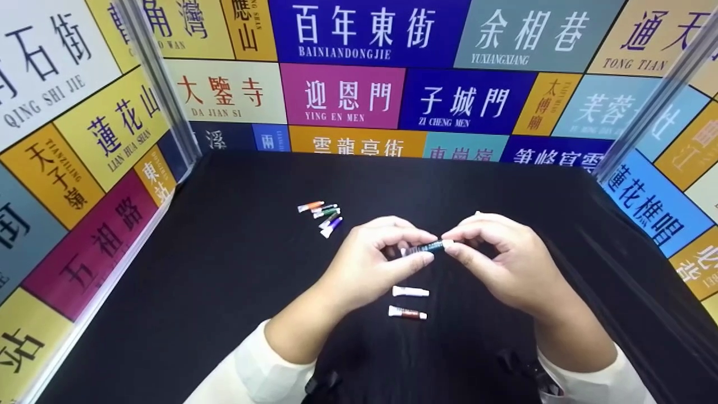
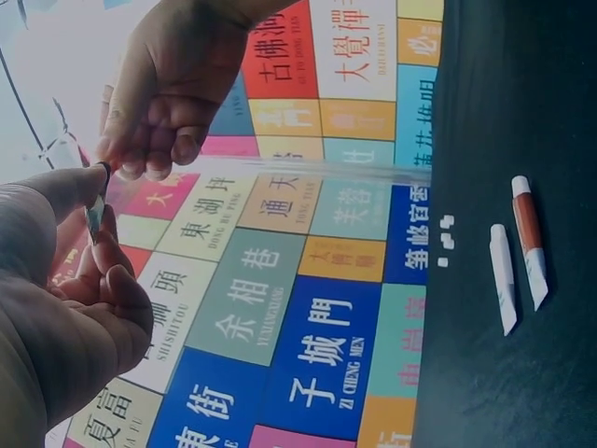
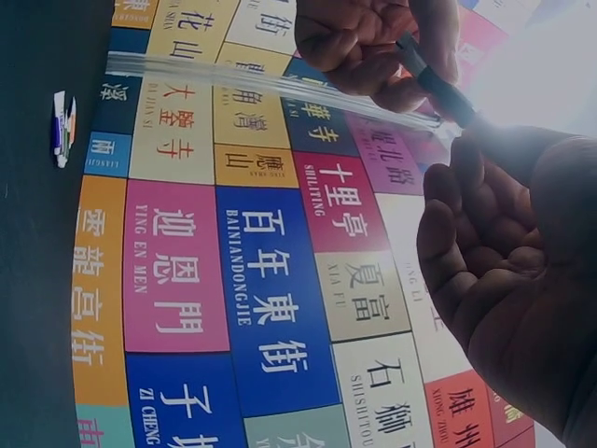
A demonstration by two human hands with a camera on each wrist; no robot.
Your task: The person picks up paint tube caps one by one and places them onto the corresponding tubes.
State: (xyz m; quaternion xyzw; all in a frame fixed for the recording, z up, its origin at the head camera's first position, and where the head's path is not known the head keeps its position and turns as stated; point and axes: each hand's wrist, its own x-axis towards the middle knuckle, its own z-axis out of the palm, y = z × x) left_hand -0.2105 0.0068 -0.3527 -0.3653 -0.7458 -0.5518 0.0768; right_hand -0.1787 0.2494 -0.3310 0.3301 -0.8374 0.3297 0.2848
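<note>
A small paint tube (image 1: 429,247) with a dark green label is held up over the black table between both hands. My left hand (image 1: 377,255) pinches its body between thumb and fingers. At the white cap end, my right hand (image 1: 499,258) pinches with thumb and forefinger. The right wrist view shows the dark tube (image 3: 437,86) bridging the two hands. Below them on the cloth lie a white paint tube (image 1: 411,292) and, nearer me, a paint tube with a brown-red label (image 1: 408,313).
Farther left lies a loose group of paint tubes, among them an orange one (image 1: 311,206), a green one (image 1: 326,212) and a purple one (image 1: 331,226). Several small white pieces (image 2: 446,241) sit on the black tablecloth (image 1: 224,269). Walls printed with street names surround the table.
</note>
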